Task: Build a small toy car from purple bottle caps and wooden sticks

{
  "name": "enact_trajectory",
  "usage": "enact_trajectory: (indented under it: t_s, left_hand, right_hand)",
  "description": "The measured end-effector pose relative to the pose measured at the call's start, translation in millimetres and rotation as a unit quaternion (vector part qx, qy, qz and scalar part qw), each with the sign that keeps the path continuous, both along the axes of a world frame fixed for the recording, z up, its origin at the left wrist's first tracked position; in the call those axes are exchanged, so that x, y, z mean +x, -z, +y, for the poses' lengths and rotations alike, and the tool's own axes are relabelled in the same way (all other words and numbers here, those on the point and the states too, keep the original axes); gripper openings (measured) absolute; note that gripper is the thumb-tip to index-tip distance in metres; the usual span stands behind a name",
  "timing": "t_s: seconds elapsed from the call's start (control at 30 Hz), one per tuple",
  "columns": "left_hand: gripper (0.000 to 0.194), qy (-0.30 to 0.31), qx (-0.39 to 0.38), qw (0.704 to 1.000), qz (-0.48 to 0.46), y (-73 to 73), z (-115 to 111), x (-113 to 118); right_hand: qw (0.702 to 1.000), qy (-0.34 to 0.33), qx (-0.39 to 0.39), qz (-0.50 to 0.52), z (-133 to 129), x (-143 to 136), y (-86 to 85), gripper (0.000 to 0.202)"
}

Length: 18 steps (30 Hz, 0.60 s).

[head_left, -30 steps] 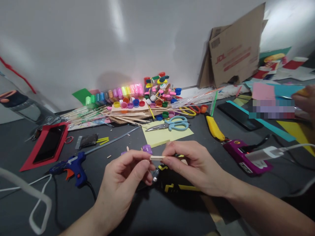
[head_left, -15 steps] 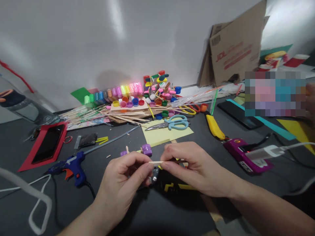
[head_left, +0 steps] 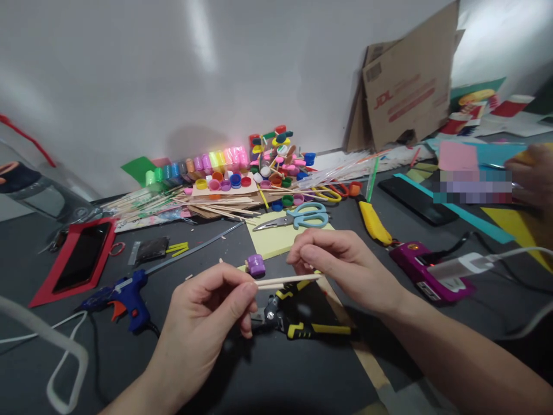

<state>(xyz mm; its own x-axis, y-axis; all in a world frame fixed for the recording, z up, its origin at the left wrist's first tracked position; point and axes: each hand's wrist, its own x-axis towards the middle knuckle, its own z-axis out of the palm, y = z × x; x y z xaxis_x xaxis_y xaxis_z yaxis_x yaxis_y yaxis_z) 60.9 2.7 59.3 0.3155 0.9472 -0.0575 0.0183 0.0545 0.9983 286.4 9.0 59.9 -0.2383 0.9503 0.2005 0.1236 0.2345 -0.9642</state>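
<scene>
Two thin wooden sticks, one longer than the other, point right from the pinched thumb and forefinger of my left hand. My right hand hovers just above their right end, its fingers curled; whether anything is between them is hidden. Below the sticks, black and yellow pliers lie on the dark table with their handles apart. A purple piece sits behind my left hand. Blue-handled scissors rest on a yellow sheet farther back.
At the left are a blue glue gun, a phone on red paper and a bottle. Paint pots and sticks line the wall. A yellow cutter, a purple power block and another person's hand are at the right.
My right hand has come off the stick and moved up and right. My left hand has shifted slightly left, and two sticks now show, with the pliers more exposed.
</scene>
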Motion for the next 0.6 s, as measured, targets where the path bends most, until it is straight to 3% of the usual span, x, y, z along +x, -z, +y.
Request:
enact_trajectory:
  t_s: [0.2, 0.43, 0.6]
  left_hand:
    - [0.017, -0.025, 0.06, 0.997, 0.039, -2.7, 2, -2]
    - [0.018, -0.011, 0.168, 0.978, 0.121, 2.7, 0, 1]
    - [0.018, -0.004, 0.232, 0.96, 0.158, 8.0, 3, 0]
  right_hand:
    - [1.0, 0.01, 0.006, 0.008, 2, 5, 0.1, 0.029]
    - [0.987, -0.03, 0.136, -0.083, -2, -3, -3.4, 0.008]
    - [0.98, -0.022, 0.157, -0.122, -1, -9, 0.9, 0.01]
